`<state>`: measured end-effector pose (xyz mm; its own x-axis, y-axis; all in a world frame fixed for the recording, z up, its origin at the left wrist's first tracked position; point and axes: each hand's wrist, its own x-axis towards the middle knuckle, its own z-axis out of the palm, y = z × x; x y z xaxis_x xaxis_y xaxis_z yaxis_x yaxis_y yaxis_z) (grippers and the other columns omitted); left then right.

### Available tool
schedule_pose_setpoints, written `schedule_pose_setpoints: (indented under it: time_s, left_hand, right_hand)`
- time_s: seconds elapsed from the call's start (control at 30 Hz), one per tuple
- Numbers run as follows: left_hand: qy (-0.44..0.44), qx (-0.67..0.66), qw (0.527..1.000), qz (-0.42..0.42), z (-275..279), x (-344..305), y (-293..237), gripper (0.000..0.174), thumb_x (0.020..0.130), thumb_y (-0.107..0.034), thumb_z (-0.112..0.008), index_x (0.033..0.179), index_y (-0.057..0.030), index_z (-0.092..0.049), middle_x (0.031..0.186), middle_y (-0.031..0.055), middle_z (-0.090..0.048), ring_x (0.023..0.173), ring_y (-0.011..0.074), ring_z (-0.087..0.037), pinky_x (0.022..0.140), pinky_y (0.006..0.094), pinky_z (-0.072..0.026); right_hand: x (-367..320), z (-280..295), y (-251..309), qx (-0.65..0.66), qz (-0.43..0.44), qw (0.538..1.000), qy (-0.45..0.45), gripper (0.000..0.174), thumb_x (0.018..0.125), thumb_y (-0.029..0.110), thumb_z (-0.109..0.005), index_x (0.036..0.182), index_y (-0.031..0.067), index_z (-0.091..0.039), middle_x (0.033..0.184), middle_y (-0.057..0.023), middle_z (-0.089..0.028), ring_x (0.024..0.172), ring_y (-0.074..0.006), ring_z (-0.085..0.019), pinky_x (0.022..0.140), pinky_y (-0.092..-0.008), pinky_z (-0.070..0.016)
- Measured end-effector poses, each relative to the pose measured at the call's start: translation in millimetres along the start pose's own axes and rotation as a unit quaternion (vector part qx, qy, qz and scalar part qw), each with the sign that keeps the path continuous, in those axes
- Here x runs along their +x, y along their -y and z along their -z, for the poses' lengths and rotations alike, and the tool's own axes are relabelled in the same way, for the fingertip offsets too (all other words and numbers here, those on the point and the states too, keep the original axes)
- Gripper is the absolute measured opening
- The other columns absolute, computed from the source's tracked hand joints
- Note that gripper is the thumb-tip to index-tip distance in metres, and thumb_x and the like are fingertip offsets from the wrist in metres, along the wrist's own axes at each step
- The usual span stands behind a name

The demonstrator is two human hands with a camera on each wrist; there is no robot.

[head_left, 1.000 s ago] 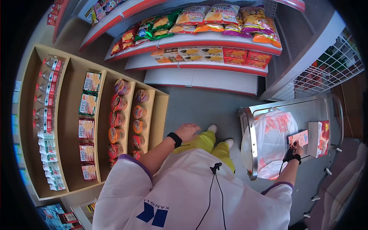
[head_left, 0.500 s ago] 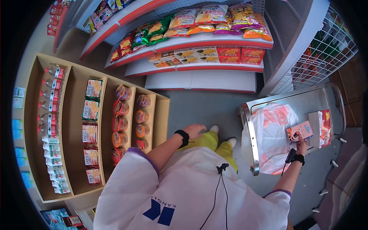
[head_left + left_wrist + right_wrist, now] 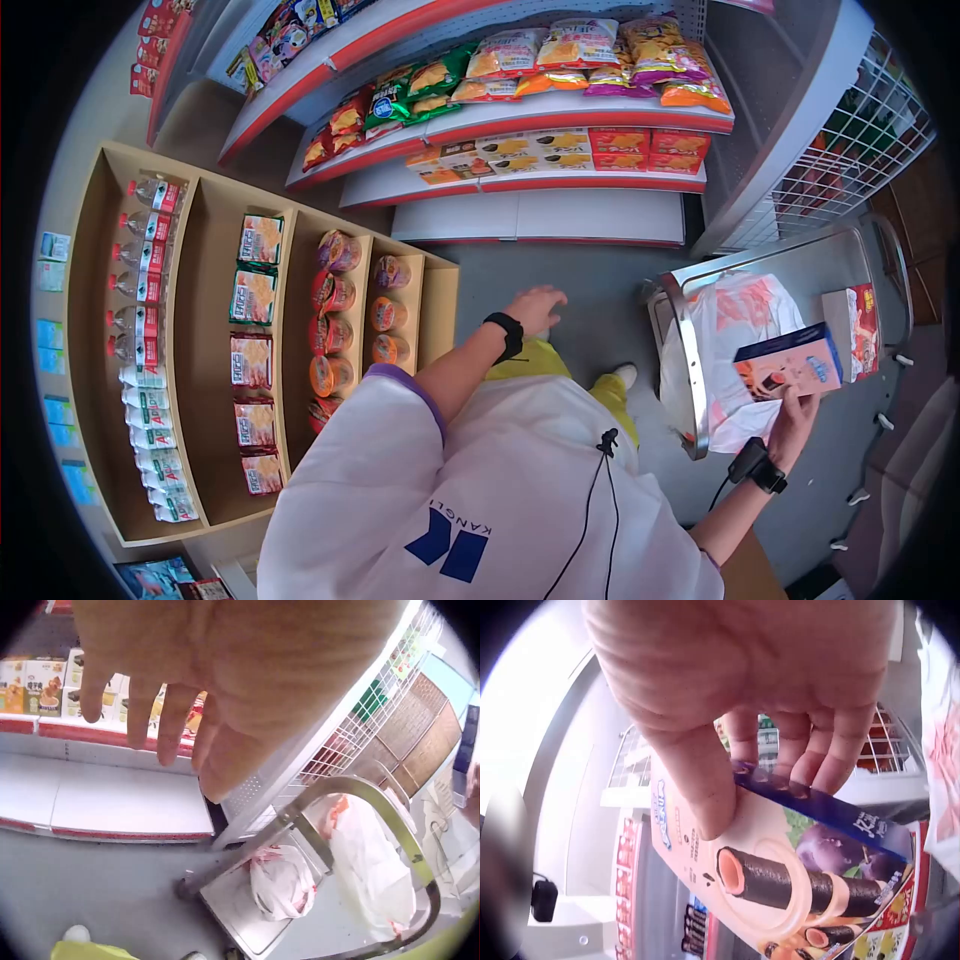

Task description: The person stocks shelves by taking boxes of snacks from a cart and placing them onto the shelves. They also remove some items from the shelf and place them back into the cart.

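Note:
In the head view a pink and dark blue box [image 3: 790, 366] is pinched by the right hand [image 3: 790, 430], above the metal cart [image 3: 690, 370]. The right wrist view shows the right hand [image 3: 757, 697] with its thumb on the pink face of the box [image 3: 780, 862] and fingers over its blue edge. The left hand [image 3: 535, 310], holding nothing, hangs in the air between the wooden shelf and the cart; its fingers hang down in the left wrist view [image 3: 225, 682]. Beside the held box are a white plastic bag [image 3: 735, 300] and a red and white box [image 3: 862, 330].
A wooden shelf [image 3: 285, 350] with bottles, packets and cup noodles stands at left. Ahead are white shelves with red edges [image 3: 500, 240], bearing chip bags [image 3: 575, 45] and snack boxes [image 3: 535, 150]. A wire rack [image 3: 850, 150] is at right. The left wrist view shows another bag [image 3: 283, 883] on the cart's lower tray.
The right hand has lifted the pink box, which now looks larger and shows its dark blue side. The left hand has moved forward and right in the head view.

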<state>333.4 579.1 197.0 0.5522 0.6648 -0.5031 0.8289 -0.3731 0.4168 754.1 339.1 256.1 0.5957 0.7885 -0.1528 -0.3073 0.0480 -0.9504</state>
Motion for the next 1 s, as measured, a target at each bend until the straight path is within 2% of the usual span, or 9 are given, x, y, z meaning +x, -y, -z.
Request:
schedule_pose_setpoints:
  time_s: [0.17,0.33,0.43,0.57,0.63,0.7,0.73,0.8,1.0]
  left_hand:
    - [-0.101,0.135,0.986,-0.003,52.2,11.5,73.7,0.048,0.073,-0.018,-0.064,0.118,-0.0116,-0.05,0.126,0.0158,-0.046,0.118,0.0322,-0.042,0.097,0.0473,-0.0338]
    - [-0.175,0.23,0.957,0.009,121.7,33.7,210.7,0.06,0.069,-0.014,-0.068,0.124,-0.014,-0.043,0.122,0.0088,-0.046,0.118,0.0257,-0.042,0.096,0.0485,-0.0342]
    - [-0.199,0.254,0.946,0.0,166.3,53.3,284.5,0.071,0.067,-0.015,-0.072,0.13,-0.0141,-0.038,0.128,0.0126,-0.041,0.122,0.0292,-0.038,0.1,0.0498,-0.0309]
    - [-0.221,0.322,0.92,-0.033,209.8,97.2,354.4,0.082,0.066,-0.015,-0.074,0.135,-0.0111,-0.03,0.13,0.0167,-0.039,0.123,0.0335,-0.035,0.097,0.0458,-0.0331]
    - [-0.203,0.328,0.922,-0.02,225.6,118.9,376.1,0.087,0.066,-0.019,-0.075,0.138,-0.0119,-0.026,0.132,0.0176,-0.037,0.122,0.0342,-0.036,0.098,0.0473,-0.0321]
    - [-0.234,0.321,0.917,-0.01,227.9,143.1,394.8,0.076,0.07,-0.026,-0.072,0.133,-0.0118,-0.033,0.117,0.0156,-0.051,0.107,0.035,-0.05,0.091,0.0479,-0.038]
    - [-0.227,0.322,0.919,-0.017,229.1,158.4,402.2,0.076,0.07,-0.026,-0.072,0.133,-0.0118,-0.033,0.117,0.0156,-0.051,0.107,0.035,-0.05,0.091,0.0479,-0.038]
    - [-0.229,0.22,0.948,0.002,229.5,186.1,419.1,0.065,0.074,-0.03,-0.07,0.127,-0.01,-0.038,0.11,0.0161,-0.056,0.101,0.0347,-0.054,0.09,0.0455,-0.0396]
    - [-0.156,0.219,0.963,-0.028,232.7,234.2,438.8,0.065,0.077,-0.034,-0.067,0.128,-0.0057,-0.036,0.123,0.0189,-0.049,0.115,0.0332,-0.046,0.096,0.0417,-0.0357]
  right_hand:
    - [-20.1,-105.2,-35.6,-0.121,-0.088,0.983,0.111,0.05,0.074,0.002,-0.067,0.119,-0.0007,-0.044,0.104,-0.008,-0.06,0.099,-0.0192,-0.056,0.087,-0.0322,-0.0436]
    - [-26.2,-253.7,-83.9,-0.219,-0.013,0.954,0.203,0.044,0.063,-0.006,-0.072,0.102,0.0027,-0.054,0.09,-0.0023,-0.054,0.086,-0.0133,-0.053,0.08,-0.0258,-0.0423]
    - [-35.3,-315.6,-133.3,-0.249,-0.002,0.95,0.189,0.044,0.061,-0.006,-0.072,0.101,0.0026,-0.055,0.088,-0.0017,-0.053,0.083,-0.0135,-0.053,0.078,-0.0259,-0.0426]
    - [-54.3,-391.9,-194.2,-0.15,-0.098,0.977,0.114,0.043,0.062,-0.006,-0.072,0.1,0.003,-0.055,0.088,-0.0018,-0.053,0.081,-0.0137,-0.052,0.077,-0.0261,-0.0434]
    - [-69.4,-418.4,-220.5,-0.123,-0.132,0.98,0.089,0.043,0.062,-0.006,-0.072,0.1,0.0027,-0.054,0.088,-0.0022,-0.053,0.082,-0.0138,-0.052,0.077,-0.0264,-0.0435]
    - [-76.8,-435.6,-240.2,-0.136,-0.147,0.978,0.062,0.041,0.062,-0.005,-0.073,0.099,0.0023,-0.054,0.088,-0.0027,-0.053,0.082,-0.0144,-0.052,0.077,-0.0266,-0.0435]
    - [-80.2,-436.0,-247.6,-0.164,-0.174,0.967,0.092,0.042,0.067,-0.005,-0.071,0.103,0.0033,-0.052,0.099,-0.0027,-0.055,0.095,-0.0156,-0.054,0.086,-0.0277,-0.0427]
    - [-80.9,-439.2,-264.9,-0.176,-0.167,0.965,0.094,0.041,0.066,-0.006,-0.072,0.101,0.0032,-0.053,0.097,-0.0032,-0.055,0.094,-0.016,-0.055,0.085,-0.0278,-0.0432]
    - [-77.4,-440.9,-315.5,-0.269,-0.139,0.95,0.076,0.042,0.058,-0.007,-0.073,0.095,0.0014,-0.055,0.086,-0.0087,-0.055,0.079,-0.0242,-0.054,0.072,-0.0312,-0.0452]
